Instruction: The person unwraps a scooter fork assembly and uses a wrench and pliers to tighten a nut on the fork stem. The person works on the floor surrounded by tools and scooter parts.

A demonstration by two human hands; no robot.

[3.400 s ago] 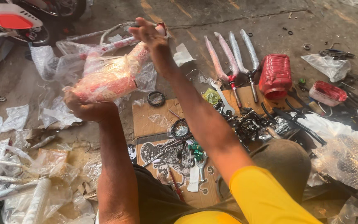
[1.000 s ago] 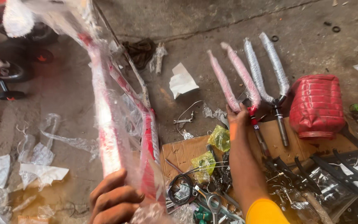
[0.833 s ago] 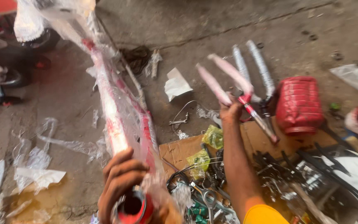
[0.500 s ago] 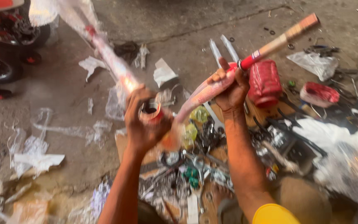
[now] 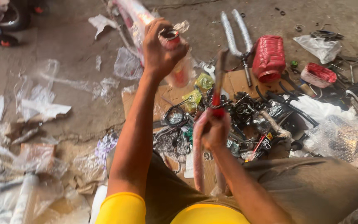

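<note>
Plastic-wrapped red frame tube (image 5: pixel 146 18) is being held up off the floor by the left hand (image 5: pixel 159 52), whose fingers are curled tight around its open end, so the round red mouth of the tube is pointing back toward the person, probably so something can be lined up with it. Left of that tube, torn clear wrapping (image 5: pixel 42 108) is lying scattered over the concrete, well apart from it. Below the tube a flattened cardboard sheet (image 5: pixel 166 93) is serving as a work mat, keeping a pile of small metal parts (image 5: pixel 245 116) together. Right of the tube, the right hand (image 5: pixel 212 130) is gripping a pink-wrapped fork (image 5: pixel 197 157) at its crown, fingers closed around it, with the bare stem pointing up toward the tube's mouth and the wrapped legs hanging down over the lap; this grip seems to leave the stem free. Farther right of the tube, a second fork in grey wrap (image 5: pixel 235 33) is lying on the ground, just beside a red ribbed plastic part (image 5: pixel 269 58).
</note>
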